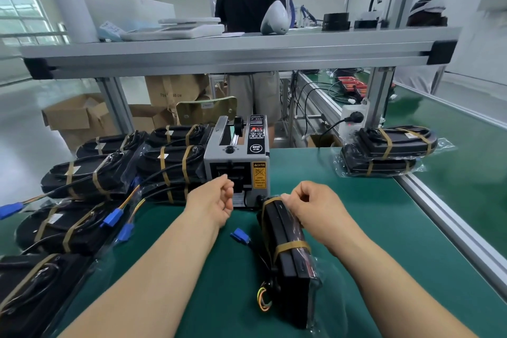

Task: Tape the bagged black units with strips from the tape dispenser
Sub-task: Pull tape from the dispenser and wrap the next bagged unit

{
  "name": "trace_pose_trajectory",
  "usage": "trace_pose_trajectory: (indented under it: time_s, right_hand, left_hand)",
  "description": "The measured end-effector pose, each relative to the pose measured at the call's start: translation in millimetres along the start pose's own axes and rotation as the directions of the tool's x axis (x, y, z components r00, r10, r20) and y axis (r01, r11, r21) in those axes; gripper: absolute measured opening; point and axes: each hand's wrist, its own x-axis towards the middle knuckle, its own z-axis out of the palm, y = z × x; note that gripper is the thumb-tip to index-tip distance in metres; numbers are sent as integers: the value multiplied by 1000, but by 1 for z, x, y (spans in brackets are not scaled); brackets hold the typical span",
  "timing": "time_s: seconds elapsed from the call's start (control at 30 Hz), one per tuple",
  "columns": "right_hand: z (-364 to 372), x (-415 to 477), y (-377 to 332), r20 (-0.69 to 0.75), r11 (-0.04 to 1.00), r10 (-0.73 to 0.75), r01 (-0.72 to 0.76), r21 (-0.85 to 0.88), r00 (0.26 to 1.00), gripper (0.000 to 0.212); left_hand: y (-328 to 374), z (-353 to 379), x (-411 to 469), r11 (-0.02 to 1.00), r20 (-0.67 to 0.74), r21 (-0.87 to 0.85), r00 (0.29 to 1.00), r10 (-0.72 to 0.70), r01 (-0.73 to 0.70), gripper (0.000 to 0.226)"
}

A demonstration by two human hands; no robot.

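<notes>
A bagged black unit [290, 252] stands on edge on the green mat [370, 228], with one brown tape band around its middle and another at its far end. My right hand [310, 207] rests on its far end, fingers curled, pressing the far tape band down. My left hand [216, 202] hovers with curled fingers just in front of the outlet of the grey tape dispenser [237, 170]; whether it pinches a strip is hidden. A blue connector [241, 236] on the unit's cable lies between my arms.
Several taped bagged units [90, 175] with blue connectors are piled to the left. Two taped units [389, 149] are stacked at the right by the conveyor's aluminium rail [450, 225]. An overhead shelf [233, 49] crosses the bench. A person stands behind it.
</notes>
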Motion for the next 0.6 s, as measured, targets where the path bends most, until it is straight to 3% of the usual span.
trace_pose_trajectory:
  time_s: [0.37,0.6]
  right_hand:
    - [4,0,1,-7,1000,0,0,31,1000,34]
    - [5,0,1,-15,999,2,-1,40,1000,34]
  left_hand:
    - [9,14,1,994,-17,-87,998,-68,66,21]
    - [6,24,4,992,-117,-123,993,-30,15,11]
